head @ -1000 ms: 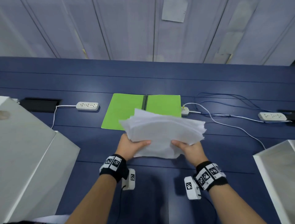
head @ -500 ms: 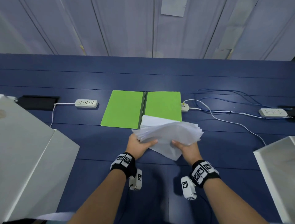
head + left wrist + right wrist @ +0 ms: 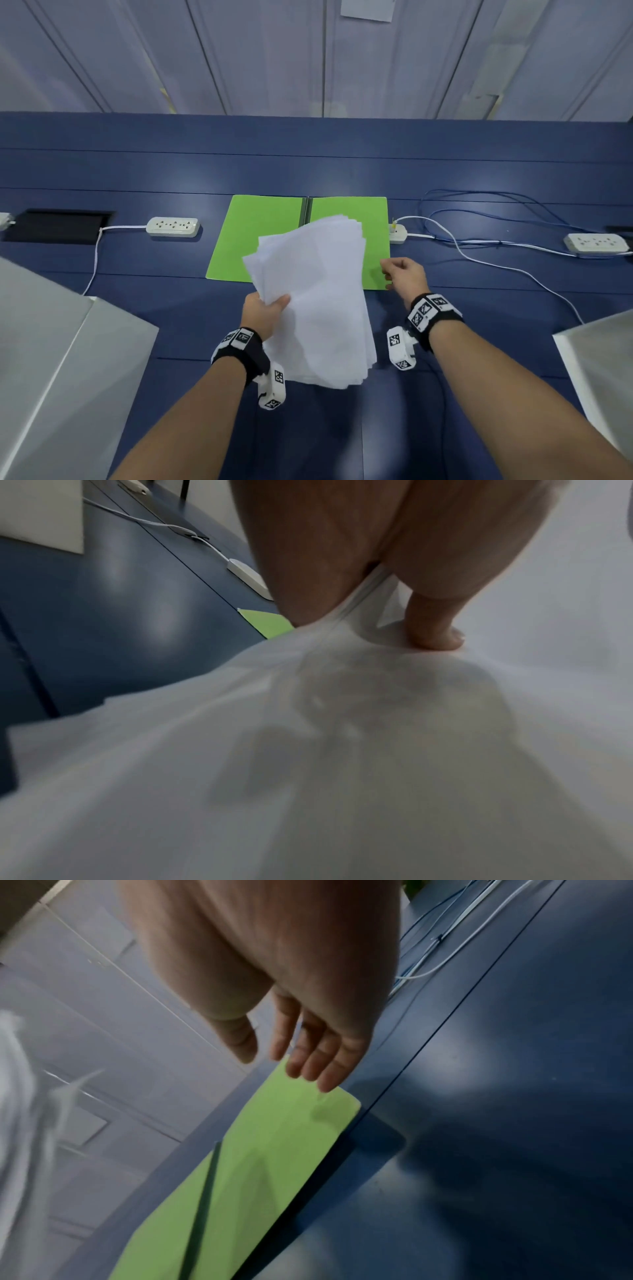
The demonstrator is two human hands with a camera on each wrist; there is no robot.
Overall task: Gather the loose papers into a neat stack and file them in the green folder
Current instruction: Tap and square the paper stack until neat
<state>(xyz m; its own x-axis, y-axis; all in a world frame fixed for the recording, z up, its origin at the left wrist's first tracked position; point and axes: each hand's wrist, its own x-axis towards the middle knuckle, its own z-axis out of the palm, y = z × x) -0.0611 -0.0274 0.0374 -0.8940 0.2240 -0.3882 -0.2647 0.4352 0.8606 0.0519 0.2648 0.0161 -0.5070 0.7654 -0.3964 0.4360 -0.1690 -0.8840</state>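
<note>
While the paper stack (image 3: 318,301) hangs fanned above the open green folder (image 3: 253,240) on the blue table (image 3: 137,171), only the left hand (image 3: 265,313) pinches one edge; sheets could slip out and scatter, since the right hand (image 3: 404,277), fingers relaxed, holds nothing

No readable text, only coded wrist markers (image 3: 426,310).

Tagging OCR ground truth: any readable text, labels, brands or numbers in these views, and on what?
None readable.
Wristbands: black-and-white square marker patterns only, no letters or digits.
Paper stack: looks blank.
Green folder: no label visible.
Power strips: any markings too small to read.
</note>
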